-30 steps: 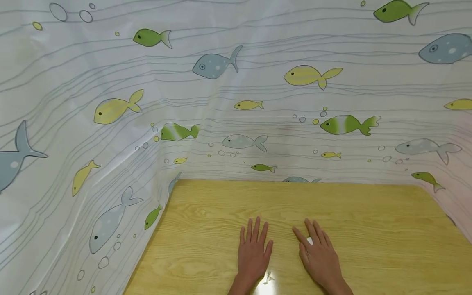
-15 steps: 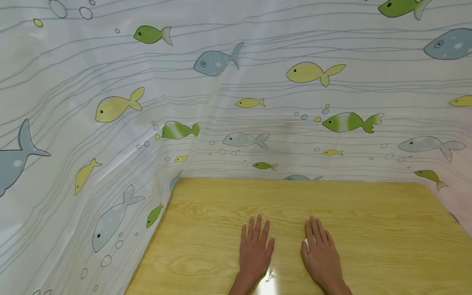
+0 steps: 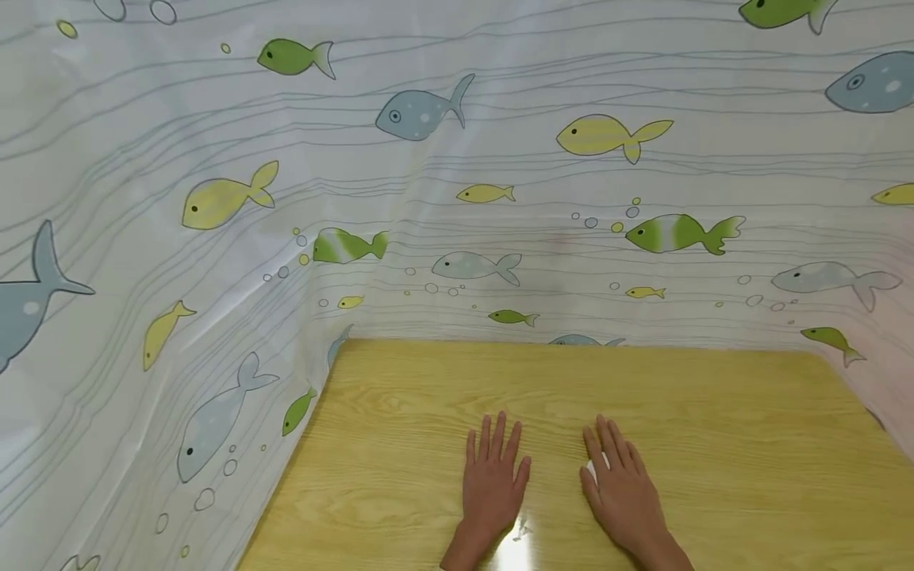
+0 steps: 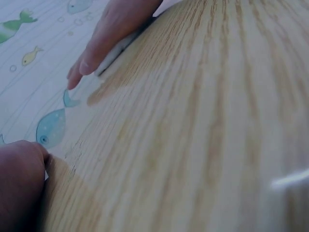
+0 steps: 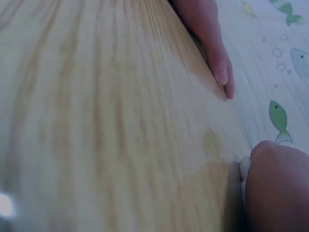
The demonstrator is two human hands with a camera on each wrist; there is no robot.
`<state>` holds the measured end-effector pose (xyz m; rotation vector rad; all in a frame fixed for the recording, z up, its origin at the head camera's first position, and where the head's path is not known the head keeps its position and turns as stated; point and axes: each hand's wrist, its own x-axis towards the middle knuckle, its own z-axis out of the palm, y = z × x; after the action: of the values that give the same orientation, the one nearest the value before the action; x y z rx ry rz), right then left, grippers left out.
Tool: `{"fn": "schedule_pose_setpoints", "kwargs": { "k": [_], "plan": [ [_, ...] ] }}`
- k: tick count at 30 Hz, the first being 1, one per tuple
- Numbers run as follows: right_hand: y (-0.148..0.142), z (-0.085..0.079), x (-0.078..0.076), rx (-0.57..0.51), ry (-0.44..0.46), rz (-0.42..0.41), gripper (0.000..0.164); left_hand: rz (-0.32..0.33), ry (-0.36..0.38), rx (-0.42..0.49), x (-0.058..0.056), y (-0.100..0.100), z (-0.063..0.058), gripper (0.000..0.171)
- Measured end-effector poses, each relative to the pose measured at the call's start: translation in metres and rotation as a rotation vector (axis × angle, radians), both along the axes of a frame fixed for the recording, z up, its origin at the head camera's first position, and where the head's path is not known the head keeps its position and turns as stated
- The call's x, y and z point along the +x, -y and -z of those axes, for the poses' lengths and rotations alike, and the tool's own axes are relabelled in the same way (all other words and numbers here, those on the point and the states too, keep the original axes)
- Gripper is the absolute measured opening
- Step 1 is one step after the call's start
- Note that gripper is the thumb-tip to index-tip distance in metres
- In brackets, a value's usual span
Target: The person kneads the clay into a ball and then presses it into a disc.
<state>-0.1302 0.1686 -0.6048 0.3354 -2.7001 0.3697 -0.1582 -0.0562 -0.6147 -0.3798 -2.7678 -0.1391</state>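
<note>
My left hand (image 3: 491, 485) lies flat on the wooden tabletop (image 3: 385, 444), fingers straight and spread a little. To its right, my right hand (image 3: 624, 493) rests with extended fingers over a small white rounded object (image 3: 596, 466), mostly hidden under the palm and fingers. The left wrist view shows the object's white side (image 4: 117, 53) low beneath the right hand, with a dark line along its base. Its pale rounded end (image 5: 245, 168) peeps out beside the thumb in the right wrist view. Perhaps it is a computer mouse; too little shows to tell.
White sheeting (image 3: 543, 238) printed with fish stands behind the table and along its left and right sides. A bright light reflection (image 3: 516, 549) lies on the wood near the left wrist.
The right hand's index finger, spread out to the left a second ago, has drawn in beside the others over the white object. The left hand stays put. The head view has shifted slightly.
</note>
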Motion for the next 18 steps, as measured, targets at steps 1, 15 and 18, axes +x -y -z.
{"fn": "schedule_pose_setpoints", "kwargs": {
  "k": [1,15,18],
  "plan": [
    [-0.001,0.0,0.0,0.0,0.004,0.0,0.062,-0.004,-0.003,-0.006,0.0,-0.001,0.001,0.056],
    [0.007,-0.003,0.002,-0.069,0.064,0.116,0.061,0.003,-0.028,-0.007,0.0,-0.003,-0.001,0.056],
    [0.009,-0.004,0.001,-0.09,0.075,0.105,0.056,0.008,-0.01,0.016,0.0,-0.002,-0.004,0.055]
  ]
}}
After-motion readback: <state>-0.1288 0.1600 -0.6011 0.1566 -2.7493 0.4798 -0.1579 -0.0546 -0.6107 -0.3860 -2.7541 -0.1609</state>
